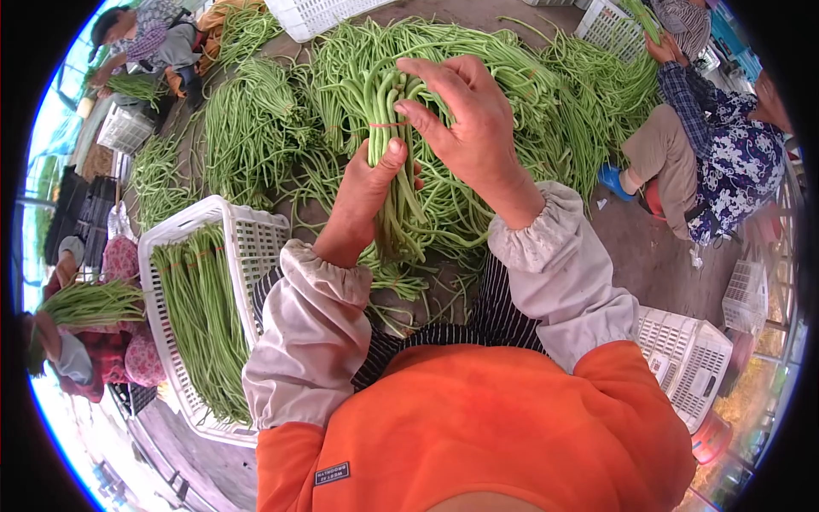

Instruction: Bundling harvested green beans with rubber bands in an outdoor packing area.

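Note:
My left hand (374,185) is closed around a bundle of green yard-long beans (387,153), its thumb lying across them. A thin red band (388,125) circles the bundle just above that thumb. Beside the bundle's top ends is my right hand (464,115), thumb and index finger apart; whether its fingertips touch a bean is not clear. Behind both hands spreads a large heap of loose long beans (531,83). To the left, a white plastic crate (256,224) holds banded bundles of beans (198,307) laid lengthwise.
One person (147,45) sits at the upper left, another (716,147) at the right, a third (115,320) at the far left, each with beans in hand. More bean heaps (256,121) lie on the floor. White crates stand at the top and at the lower right (681,358).

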Available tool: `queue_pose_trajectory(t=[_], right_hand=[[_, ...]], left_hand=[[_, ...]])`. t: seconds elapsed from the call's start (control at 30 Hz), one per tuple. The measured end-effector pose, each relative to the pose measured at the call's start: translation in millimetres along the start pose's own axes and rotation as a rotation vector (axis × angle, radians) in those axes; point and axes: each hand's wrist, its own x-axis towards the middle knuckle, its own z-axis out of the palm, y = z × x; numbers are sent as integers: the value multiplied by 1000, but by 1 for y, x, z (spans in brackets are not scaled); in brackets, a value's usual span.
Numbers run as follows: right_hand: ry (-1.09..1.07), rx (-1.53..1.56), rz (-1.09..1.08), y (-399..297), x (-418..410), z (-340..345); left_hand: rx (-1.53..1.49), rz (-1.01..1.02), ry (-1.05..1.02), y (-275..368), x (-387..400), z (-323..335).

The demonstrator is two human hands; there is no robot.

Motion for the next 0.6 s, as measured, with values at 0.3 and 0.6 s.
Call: queue_pose_trajectory(t=[0.3,0.6], right_hand=[[-123,-30,66,10,-8,0],[-94,52,207,11,-10,6]], left_hand=[[133,9,-49,2,-6,1],[199,22,-14,-1,0,1]])
